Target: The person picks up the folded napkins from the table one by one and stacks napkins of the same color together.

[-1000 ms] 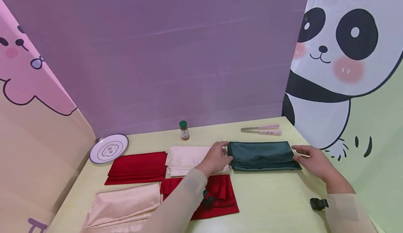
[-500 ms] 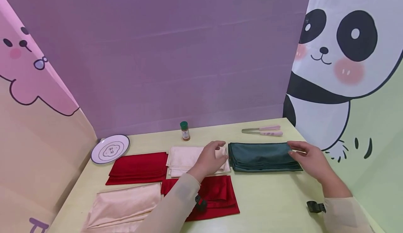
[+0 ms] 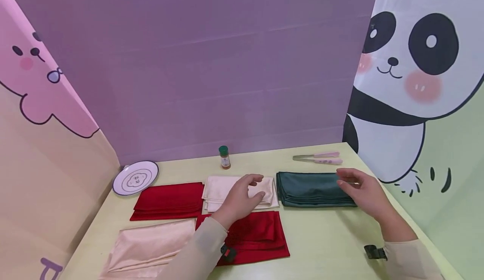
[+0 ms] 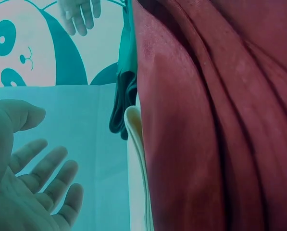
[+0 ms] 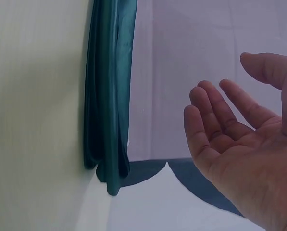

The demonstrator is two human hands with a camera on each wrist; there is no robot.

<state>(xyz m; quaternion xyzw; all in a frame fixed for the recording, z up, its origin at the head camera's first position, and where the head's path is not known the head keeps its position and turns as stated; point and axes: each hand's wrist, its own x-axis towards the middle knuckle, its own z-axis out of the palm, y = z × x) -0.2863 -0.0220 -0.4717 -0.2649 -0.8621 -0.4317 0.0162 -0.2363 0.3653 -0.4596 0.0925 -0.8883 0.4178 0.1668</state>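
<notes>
A folded green cloth point(image 3: 310, 187) stretches left to right on the tabletop point(image 3: 314, 238), its right end below the nearer right hand's point(image 3: 361, 191) loosely spread, empty fingers, the left hand point(image 3: 238, 198) hovering open-fingered farther off.

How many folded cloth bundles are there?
5: red bundle beside the plate, cream bundle mid-table, green bundle rightmost, pink bundle front-left, second red bundle front-centre, partly hidden by the left sleeve.

Dark-rimmed plate point(image 3: 124, 184), green-capped jar point(image 3: 224, 159), pink-handled utensils point(image 3: 321, 161), purple backdrop point(image 3: 242, 65), pink cartoon animal point(image 3: 39, 84) at left, panda picture point(image 3: 414, 67) at right
</notes>
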